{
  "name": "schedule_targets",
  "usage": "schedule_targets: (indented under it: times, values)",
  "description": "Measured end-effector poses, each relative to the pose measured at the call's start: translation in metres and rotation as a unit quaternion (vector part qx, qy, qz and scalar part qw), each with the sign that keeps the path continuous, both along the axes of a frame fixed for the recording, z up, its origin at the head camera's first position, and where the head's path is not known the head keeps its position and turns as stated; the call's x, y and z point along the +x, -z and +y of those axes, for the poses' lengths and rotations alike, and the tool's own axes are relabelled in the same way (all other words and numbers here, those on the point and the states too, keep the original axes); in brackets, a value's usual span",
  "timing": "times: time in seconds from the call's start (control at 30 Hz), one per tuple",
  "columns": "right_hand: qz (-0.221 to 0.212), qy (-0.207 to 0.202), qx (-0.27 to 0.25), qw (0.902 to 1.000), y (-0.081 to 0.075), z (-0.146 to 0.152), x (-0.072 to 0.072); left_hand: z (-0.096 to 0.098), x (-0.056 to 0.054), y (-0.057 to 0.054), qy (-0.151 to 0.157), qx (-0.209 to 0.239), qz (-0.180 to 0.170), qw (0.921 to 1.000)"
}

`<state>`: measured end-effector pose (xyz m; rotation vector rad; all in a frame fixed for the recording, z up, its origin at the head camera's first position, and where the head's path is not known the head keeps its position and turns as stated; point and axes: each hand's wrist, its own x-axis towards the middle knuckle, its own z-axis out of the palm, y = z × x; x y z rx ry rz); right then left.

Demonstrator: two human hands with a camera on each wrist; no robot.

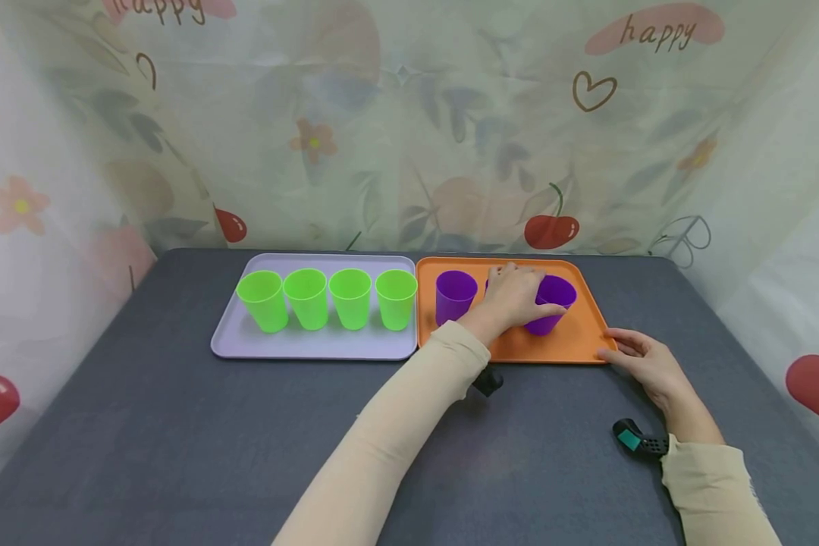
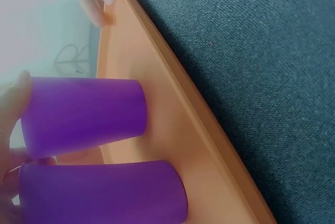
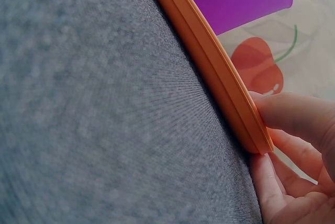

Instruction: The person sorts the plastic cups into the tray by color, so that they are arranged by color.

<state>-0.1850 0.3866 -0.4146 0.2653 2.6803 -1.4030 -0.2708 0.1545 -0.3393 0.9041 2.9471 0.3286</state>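
My left hand [image 1: 515, 296] reaches over the orange tray [image 1: 580, 345] and holds the rightmost purple cup [image 1: 553, 303] near its rim, thumb on one side and fingers on the other. In the left wrist view that cup [image 2: 86, 114] is upright with its base at the tray floor; whether it touches cannot be told. Close beside it stands another purple cup [image 2: 104, 192], mostly hidden by the hand in the head view. Farther left is a third purple cup [image 1: 455, 294]. My right hand [image 1: 648, 368] pinches the tray's front right corner, thumb over the rim [image 3: 225, 72].
Against the orange tray's left edge lies a lilac tray [image 1: 314, 349], where several green cups [image 1: 351, 299] stand in a row. Both trays rest on a dark grey table [image 1: 246, 455]. A patterned cloth [image 1: 396, 152] hangs behind, and a cable [image 1: 689, 231] shows at the back right.
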Motion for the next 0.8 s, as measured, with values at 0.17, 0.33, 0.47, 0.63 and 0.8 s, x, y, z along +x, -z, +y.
schedule_targets:
  times: [0.17,0.33,0.47,0.63,0.8]
  values:
    - [-0.002,0.001,-0.003,1.0000,-0.001,-0.001,0.000,-0.003,0.002,-0.003,0.005,-0.007,0.018,0.9998]
    - [-0.005,0.003,-0.001,1.0000,-0.001,0.000,0.000,-0.012,0.006,-0.007,0.022,0.037,0.036,0.9984]
    - [-0.008,-0.001,0.007,0.9999,-0.002,-0.001,0.000,-0.028,0.015,-0.012,0.043,0.086,0.038,0.9947]
    - [-0.011,-0.005,0.016,0.9998,-0.001,-0.002,0.000,-0.060,0.030,-0.013,0.073,0.149,0.053,0.9847]
    - [-0.002,-0.001,0.011,0.9999,0.000,-0.001,0.000,-0.105,0.042,-0.005,0.076,0.202,0.062,0.9744]
